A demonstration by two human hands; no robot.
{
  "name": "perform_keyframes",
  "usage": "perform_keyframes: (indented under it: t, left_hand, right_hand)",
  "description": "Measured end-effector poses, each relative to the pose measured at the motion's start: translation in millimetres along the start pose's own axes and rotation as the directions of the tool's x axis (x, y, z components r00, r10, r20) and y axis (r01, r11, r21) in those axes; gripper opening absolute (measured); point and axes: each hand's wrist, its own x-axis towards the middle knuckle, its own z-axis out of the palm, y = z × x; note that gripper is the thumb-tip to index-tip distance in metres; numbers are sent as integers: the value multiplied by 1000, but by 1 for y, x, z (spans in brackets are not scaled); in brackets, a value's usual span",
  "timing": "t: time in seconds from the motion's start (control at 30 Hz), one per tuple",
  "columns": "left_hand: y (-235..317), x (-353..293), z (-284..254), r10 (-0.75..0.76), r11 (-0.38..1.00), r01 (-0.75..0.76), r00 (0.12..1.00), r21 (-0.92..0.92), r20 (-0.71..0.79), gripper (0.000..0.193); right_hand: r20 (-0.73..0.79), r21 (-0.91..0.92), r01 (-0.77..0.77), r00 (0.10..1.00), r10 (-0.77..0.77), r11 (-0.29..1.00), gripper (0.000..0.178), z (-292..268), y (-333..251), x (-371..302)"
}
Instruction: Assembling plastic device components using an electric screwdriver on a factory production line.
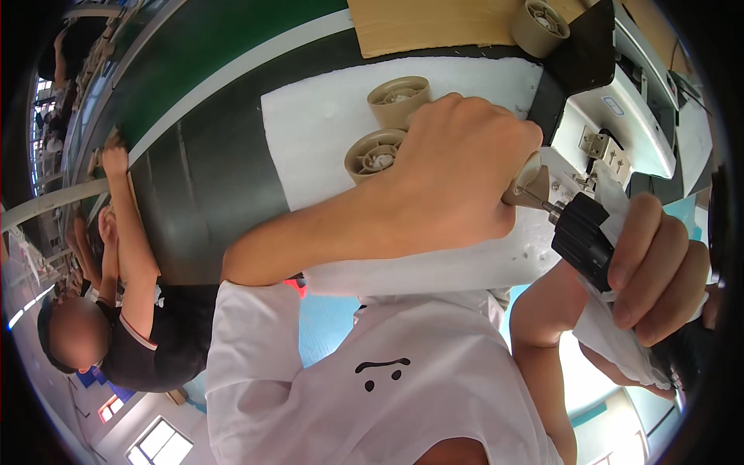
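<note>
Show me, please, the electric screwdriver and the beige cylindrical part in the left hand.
Electric screwdriver (580, 234): head view, black front housing.
Beige cylindrical part (539, 184): head view, its uncovered side.

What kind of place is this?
Most likely a factory assembly line: the right hand holds what looks like a black power screwdriver, similar tan round parts stand on a white sheet, and another person is beside the long green surface.

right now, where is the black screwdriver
At the head view's right, the black screwdriver is in the right hand, its tip at the tan part in the left hand.
</note>
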Motion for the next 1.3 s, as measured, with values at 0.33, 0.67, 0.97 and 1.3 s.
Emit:
perform_keyframes:
  t: [0.33,0.67,0.97,1.3]
  left_hand:
    - [-35,18,-45,-149,963,180,976,199,-161,13]
    - [-272,93,-228,-797,285,486,599,826,-78,54]
    - [-272,304,-163,-652,686,682,731,254,-204,82]
    - [-305,343,-137,-602,652,567,791,503,-112,95]
  right_hand:
    - [70,-71,165,985,-160,984,56,-6,-21,6]
    - [-239,-260,156,946,-220,953,53,-61,-78,-18]
    - [-323,-400,46,928,-188,915,46,-87,-61,-11]
    - [-298,-355,73,936,-187,932,46,-84,-56,-3]
